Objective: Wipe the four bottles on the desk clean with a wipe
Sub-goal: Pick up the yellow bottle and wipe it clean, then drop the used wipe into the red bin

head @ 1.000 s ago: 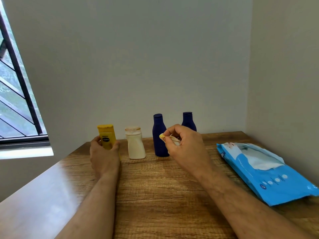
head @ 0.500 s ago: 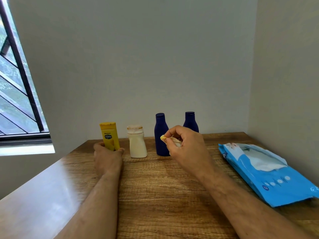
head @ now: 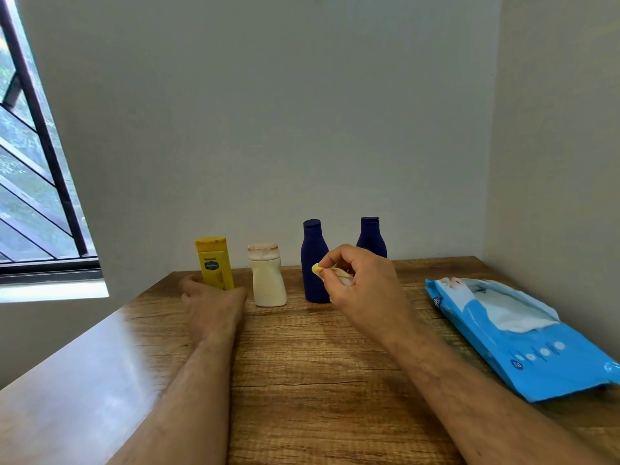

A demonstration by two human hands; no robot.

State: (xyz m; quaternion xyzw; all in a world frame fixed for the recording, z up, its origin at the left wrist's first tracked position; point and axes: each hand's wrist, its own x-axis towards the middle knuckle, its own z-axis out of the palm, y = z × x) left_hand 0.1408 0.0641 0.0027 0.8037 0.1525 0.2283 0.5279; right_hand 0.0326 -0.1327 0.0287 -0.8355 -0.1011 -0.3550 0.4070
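yellow bottle [head: 214,267], cream bottle [head: 267,280], two navy bottles [head: 313,261], blue wipe pack [head: 523,333]

Bare desk [head: 318,380] before bottle row [head: 268,280]

Domestic room, most likely a bedroom or study corner in a home. Evidence: a wood-grain laminate tabletop [head: 318,364] set into a corner formed by 2 plain, pale painted walls [head: 285,112], unadorned. At left, a window [head: 30,169] with a dark frame and slanted bars, greenery blurred beyond. Contents are household toiletries: 4 small personal-care bottles in a row, being a yellow lotion bottle [head: 214,266], a cream bottle [head: 267,278] and 2 dark blue bottles [head: 312,260], plus a blue soft pack of wet wipes [head: 523,344].
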